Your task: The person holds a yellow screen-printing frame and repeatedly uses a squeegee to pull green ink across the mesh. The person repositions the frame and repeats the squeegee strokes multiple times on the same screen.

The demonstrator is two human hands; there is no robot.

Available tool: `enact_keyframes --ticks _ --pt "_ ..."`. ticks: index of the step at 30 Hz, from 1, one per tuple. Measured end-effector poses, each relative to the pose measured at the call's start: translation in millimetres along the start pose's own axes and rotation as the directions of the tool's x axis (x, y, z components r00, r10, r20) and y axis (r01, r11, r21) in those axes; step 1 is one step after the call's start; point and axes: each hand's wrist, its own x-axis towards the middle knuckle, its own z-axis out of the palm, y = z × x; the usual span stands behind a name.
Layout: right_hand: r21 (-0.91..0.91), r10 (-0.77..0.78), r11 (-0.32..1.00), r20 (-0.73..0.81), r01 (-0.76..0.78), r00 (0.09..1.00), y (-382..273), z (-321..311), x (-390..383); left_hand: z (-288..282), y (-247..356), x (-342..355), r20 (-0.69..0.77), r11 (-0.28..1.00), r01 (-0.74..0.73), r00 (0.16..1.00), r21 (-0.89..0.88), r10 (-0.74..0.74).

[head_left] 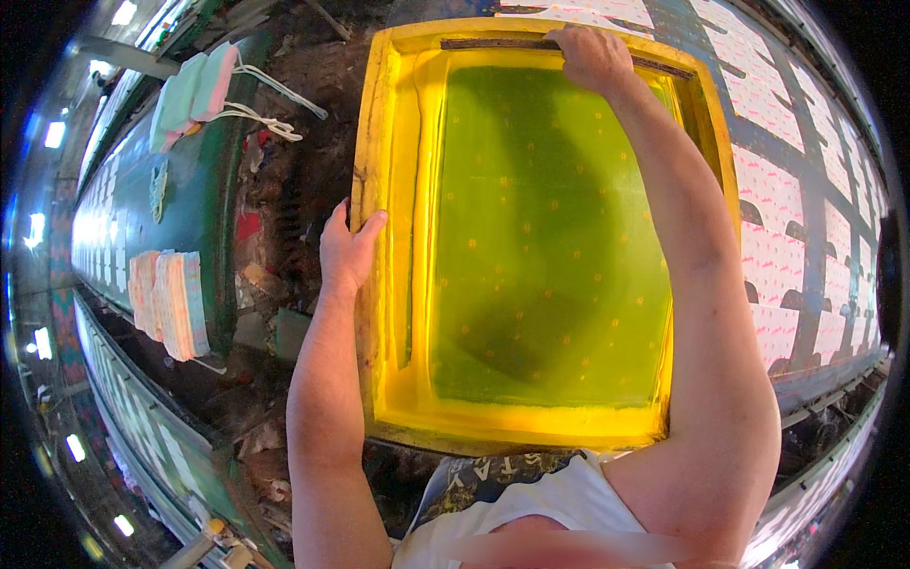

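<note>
In front of me lies a large screen printing frame with a yellow-coated wooden rim and a translucent green-yellow mesh marked with small scattered shapes. My left hand grips the frame's left rim, its thumb on top and its other fingers mostly hidden at the side. Across the far end of the mesh stands a dark, narrow squeegee. My right hand reaches over the frame and is closed round the squeegee's upper edge, right of its middle. Yellow ink coats the left margin inside the frame.
On the right, a long dark table carries rows of pink-and-white printed sheets. Another green table at left holds stacked pastel pieces and corded pastel bundles. Debris litters the floor between the tables.
</note>
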Motion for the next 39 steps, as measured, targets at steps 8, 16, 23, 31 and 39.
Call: enact_keyframes --ticks 8,16,23,31,39 --pt "0.033 -0.044 0.999 0.148 0.039 0.988 -2.1 -21.4 -20.7 1.4 11.5 -8.2 -0.185 0.820 -0.152 0.936 0.552 0.298" --pt "0.091 -0.137 0.989 0.227 0.119 0.964 -74.3 -59.3 -178.8 0.8 1.4 1.7 -0.150 0.773 -0.263 0.896 0.577 0.417" --pt "0.126 -0.113 0.989 0.267 0.082 0.957 -160.3 -97.2 -333.7 1.3 2.1 1.4 -0.159 0.748 -0.349 0.843 0.565 0.514" --pt "0.148 -0.090 0.988 0.291 0.049 0.952 -229.8 -123.7 -463.2 -2.7 13.0 -15.9 -0.112 0.787 -0.271 0.913 0.555 0.393" --pt "0.279 -0.192 0.949 0.141 0.147 0.971 -245.2 -123.6 -502.6 11.1 13.3 -43.7 -0.167 0.751 -0.115 0.943 0.650 0.289"
